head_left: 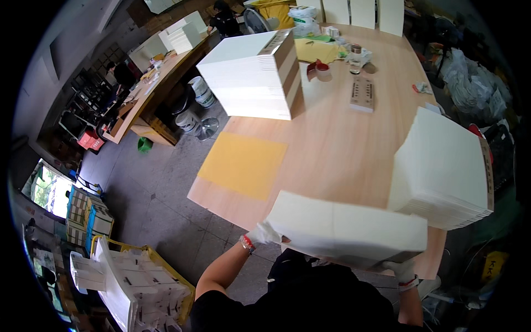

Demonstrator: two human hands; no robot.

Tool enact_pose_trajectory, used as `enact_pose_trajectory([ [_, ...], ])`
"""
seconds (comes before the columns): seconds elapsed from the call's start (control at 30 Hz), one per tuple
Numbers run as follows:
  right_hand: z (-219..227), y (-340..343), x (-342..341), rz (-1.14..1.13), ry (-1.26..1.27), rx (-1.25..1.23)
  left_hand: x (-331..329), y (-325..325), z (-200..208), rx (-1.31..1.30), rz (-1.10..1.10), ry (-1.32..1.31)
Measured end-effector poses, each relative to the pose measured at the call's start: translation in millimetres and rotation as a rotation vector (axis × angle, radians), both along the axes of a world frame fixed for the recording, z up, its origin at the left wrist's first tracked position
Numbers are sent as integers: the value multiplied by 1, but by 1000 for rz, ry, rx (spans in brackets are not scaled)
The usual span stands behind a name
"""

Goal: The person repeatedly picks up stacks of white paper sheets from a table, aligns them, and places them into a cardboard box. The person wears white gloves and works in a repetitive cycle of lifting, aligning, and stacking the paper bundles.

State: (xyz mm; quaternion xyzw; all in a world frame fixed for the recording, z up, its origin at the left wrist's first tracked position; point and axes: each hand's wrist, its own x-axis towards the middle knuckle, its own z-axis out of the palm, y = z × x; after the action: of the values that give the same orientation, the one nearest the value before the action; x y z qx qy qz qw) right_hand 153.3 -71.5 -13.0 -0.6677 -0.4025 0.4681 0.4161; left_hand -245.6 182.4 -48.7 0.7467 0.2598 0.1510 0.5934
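Held white board [354,227] hides table [332,149] edge; yellow sheet [242,165], right-side stack [437,160] beyond

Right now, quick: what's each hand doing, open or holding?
Left hand: holding the white panel at its left end.
Right hand: holding the white panel near its right corner.

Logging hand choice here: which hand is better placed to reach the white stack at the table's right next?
Likely the right hand: it holds the end of the white panel nearer the white stack. The left hand holds the opposite end. Neither is free.
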Motion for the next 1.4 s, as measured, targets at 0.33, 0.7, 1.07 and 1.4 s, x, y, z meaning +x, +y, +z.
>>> enact_pose_trajectory([
  [0.33, 8, 186, -138, -321, 597, 222, -133, 198, 53, -84, 132, -78],
  [0.7, 23, 391, -276, -366, 650, 224, -231, 391, 42, -673, 121, -341],
  [1.07, -9, 396, -311, -479, 555, 159, -253, 425, -48, -723, 151, -222],
  [1.4, -23, 404, -309, -539, 475, 93, -245, 431, -62, -844, 122, -242],
])
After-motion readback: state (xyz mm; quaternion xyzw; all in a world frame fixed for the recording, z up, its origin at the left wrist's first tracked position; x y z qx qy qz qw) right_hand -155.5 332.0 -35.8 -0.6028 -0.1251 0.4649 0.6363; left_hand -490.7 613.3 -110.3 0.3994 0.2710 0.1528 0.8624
